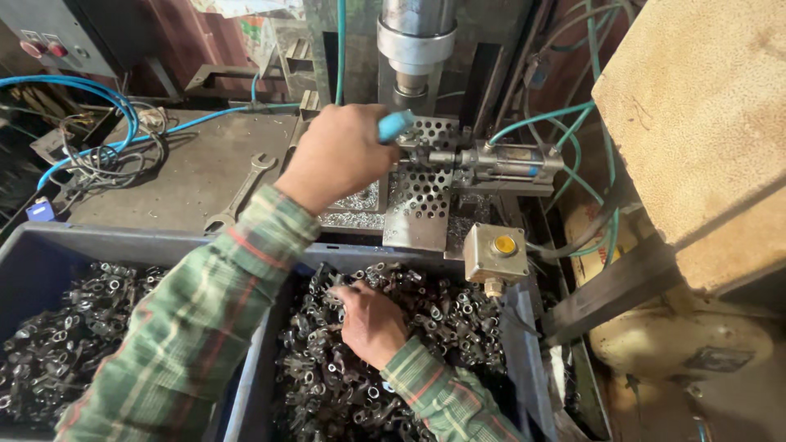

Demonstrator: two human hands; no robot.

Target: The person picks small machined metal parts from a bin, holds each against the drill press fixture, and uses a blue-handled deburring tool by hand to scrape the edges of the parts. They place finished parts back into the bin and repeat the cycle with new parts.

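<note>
My left hand (340, 155) is up at the press fixture, fist closed round a light-blue handled tool (395, 125) — only the handle end shows past my knuckles, the working tip is hidden behind the hand. Just beyond that grip sits the perforated plate (426, 192), with the pneumatic cylinder (512, 164) running off to its far side and the ram (416, 41) straight above.

My right hand (370, 321) is down in the bin of small dark metal fittings (442, 315), fingers curled into the heap. Can't tell if they've actually closed on one piece or are just raking, since the palm covers it.

To do this well, I'd judge: pick one fitting only, not a clump — they look tangled. Keep the left fist clear of the ram line, tool angled in from the side. Yellow push button box (496, 254) sits just past my right hand, so avoid brushing it. Open-end spanner (241, 192) lies below-left of my left wrist, out of the way
</note>
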